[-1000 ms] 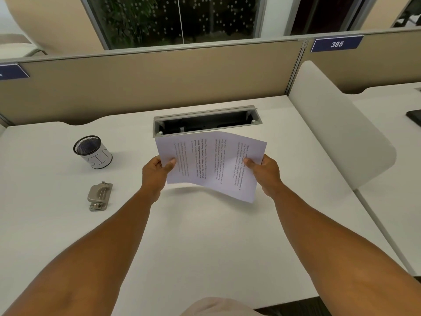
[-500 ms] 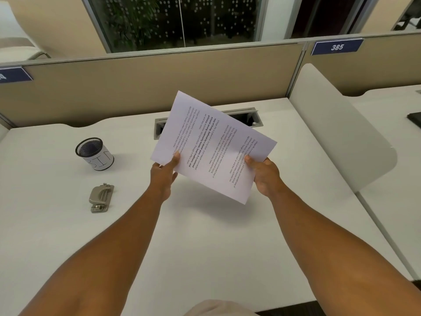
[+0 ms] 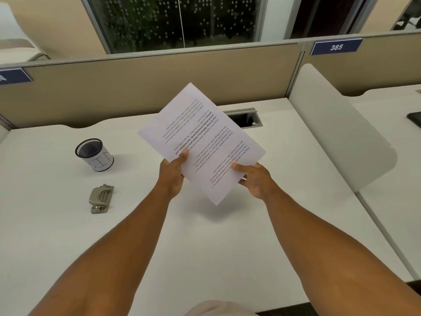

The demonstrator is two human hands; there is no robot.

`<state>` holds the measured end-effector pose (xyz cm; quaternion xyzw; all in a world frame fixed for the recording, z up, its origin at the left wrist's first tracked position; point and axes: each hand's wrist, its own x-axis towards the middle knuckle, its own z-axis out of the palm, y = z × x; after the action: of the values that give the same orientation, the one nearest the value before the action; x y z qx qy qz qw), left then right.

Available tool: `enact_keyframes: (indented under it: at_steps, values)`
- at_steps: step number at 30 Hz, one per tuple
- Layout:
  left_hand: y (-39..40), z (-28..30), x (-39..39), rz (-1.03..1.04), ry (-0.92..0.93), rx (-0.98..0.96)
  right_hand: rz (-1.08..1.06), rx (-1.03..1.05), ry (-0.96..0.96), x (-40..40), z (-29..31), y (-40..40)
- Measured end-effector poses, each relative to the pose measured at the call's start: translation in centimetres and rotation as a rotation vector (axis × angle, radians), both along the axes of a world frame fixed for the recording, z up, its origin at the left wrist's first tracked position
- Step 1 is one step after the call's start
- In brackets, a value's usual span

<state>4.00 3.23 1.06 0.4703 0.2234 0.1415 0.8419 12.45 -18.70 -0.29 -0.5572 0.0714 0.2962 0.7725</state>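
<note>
A white printed sheet of paper (image 3: 200,137) is held up above the white desk (image 3: 205,247), turned diagonally with its text upside down to me. My left hand (image 3: 172,176) pinches its lower left edge, thumb on top. My right hand (image 3: 256,179) pinches its lower right edge, thumb on the page. One corner points down between my hands, clear of the desk.
A black mesh pen cup (image 3: 94,155) with a white label stands at the left. A grey metal hole punch (image 3: 101,198) lies in front of it. An open cable tray slot (image 3: 246,119) sits behind the paper. Beige partitions (image 3: 136,87) close the back, a white divider (image 3: 337,128) the right.
The sheet has been lifted off the desk and rotated from roughly level and sagging to flat and diagonal. Both hands kept their hold and rose slightly.
</note>
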Motion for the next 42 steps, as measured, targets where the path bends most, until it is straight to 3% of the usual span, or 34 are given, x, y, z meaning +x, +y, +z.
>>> enact_keyframes:
  at_steps: [10,20,30,42]
  values:
    - [2.8,1.5,0.6,-0.12,0.049,0.267,-0.055,-0.115,-0.016,1.3,-0.2,-2.0]
    - [2.1,1.1,0.8,-0.223,0.115,0.465,0.092,-0.302,-0.226,1.0,0.5,-0.8]
    - [1.7,0.5,0.6,-0.169,0.077,0.52,0.085,-0.42,-0.425,1.1,1.2,-0.3]
    - [1.3,0.4,0.2,-0.196,0.135,0.57,0.059,-0.449,-0.426,0.9,1.2,-0.2]
